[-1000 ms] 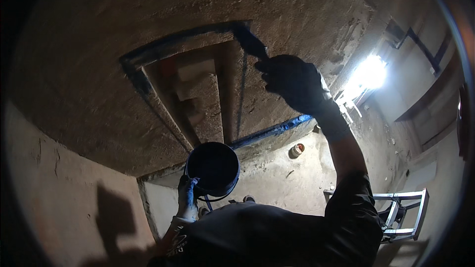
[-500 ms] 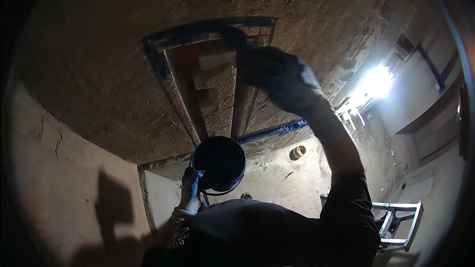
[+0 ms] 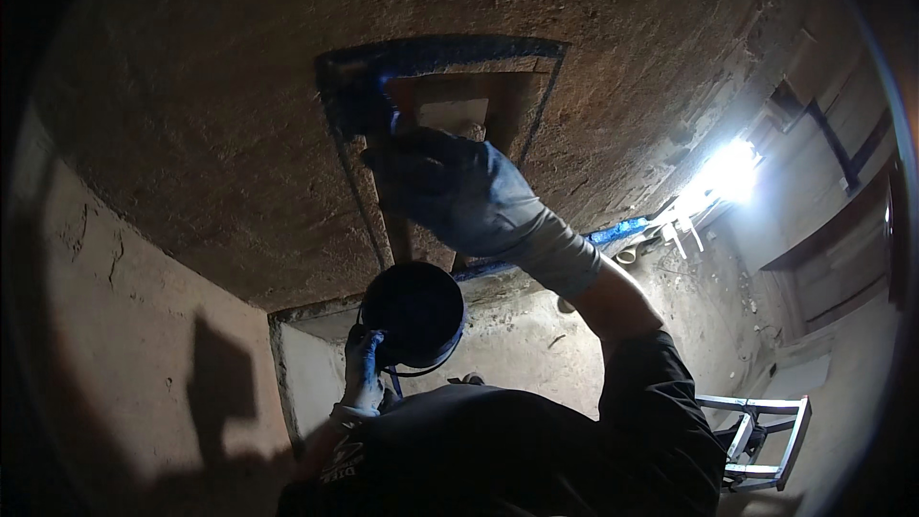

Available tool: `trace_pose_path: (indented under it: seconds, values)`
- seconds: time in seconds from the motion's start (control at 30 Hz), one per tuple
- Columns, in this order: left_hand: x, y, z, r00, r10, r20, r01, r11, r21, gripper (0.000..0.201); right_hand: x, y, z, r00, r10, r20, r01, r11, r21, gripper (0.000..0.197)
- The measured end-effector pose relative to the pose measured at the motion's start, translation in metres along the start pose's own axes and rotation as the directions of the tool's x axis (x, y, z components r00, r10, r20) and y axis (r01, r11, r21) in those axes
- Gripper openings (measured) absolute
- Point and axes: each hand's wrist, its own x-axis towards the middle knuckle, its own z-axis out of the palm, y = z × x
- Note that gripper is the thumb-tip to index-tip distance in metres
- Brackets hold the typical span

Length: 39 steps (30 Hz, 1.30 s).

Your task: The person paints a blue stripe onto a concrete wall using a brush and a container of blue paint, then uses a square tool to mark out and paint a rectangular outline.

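Note:
My left hand (image 3: 364,369), in a blue-stained glove, grips the side of a black bucket (image 3: 414,316) held in front of my body. The bucket's inside is too dark to make out. My gloved right hand (image 3: 459,187) is raised to the wall and closed on what looks like a wide brush (image 3: 362,110), coated dark blue. The brush is at the upper left corner of a recess (image 3: 455,107) in the rough brown wall. A dark blue painted band (image 3: 459,51) runs along the recess's top, with thinner lines down its sides. My right hand hides part of the recess.
A bright lamp (image 3: 729,170) shines at the right. Blue paint (image 3: 617,231) also marks the wall's foot. A metal step frame (image 3: 766,440) stands at the lower right. A side wall (image 3: 144,306) closes the left. Small round things lie on the floor near my right forearm.
My right hand has swept left and down from the recess's upper right side to its left side, with the brush at the upper left corner. My left hand and the bucket have barely shifted.

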Motion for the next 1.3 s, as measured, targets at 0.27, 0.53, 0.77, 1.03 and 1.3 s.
trace_pose_path:
  seconds: [0.27,0.53,0.77,1.03,1.3]
  values:
    - [0.000,-0.006,-0.013,0.998,-0.012,-0.064,0.016,0.999,0.051,0.025,-0.045,0.026,-0.024,0.907,0.399,0.136,-0.411,0.908,0.077,0.019]
    - [0.013,-0.008,-0.001,1.000,0.006,-0.010,-0.005,0.997,0.072,0.042,-0.066,0.033,-0.054,0.999,0.037,0.006,-0.037,0.999,0.005,0.029]
    - [0.007,0.004,0.023,0.998,0.062,0.028,-0.064,0.996,0.063,0.049,-0.079,0.061,-0.069,0.957,0.269,0.111,-0.250,0.955,-0.158,0.012]
    - [0.007,0.005,0.033,1.000,0.004,0.019,-0.007,0.993,0.117,0.051,-0.073,0.050,-0.062,0.993,0.099,0.062,-0.090,0.986,-0.140,0.014]
    - [0.009,0.008,0.036,0.998,-0.059,0.017,0.055,0.984,0.168,0.050,-0.078,0.053,-0.070,0.990,0.139,-0.035,-0.138,0.990,0.023,0.023]
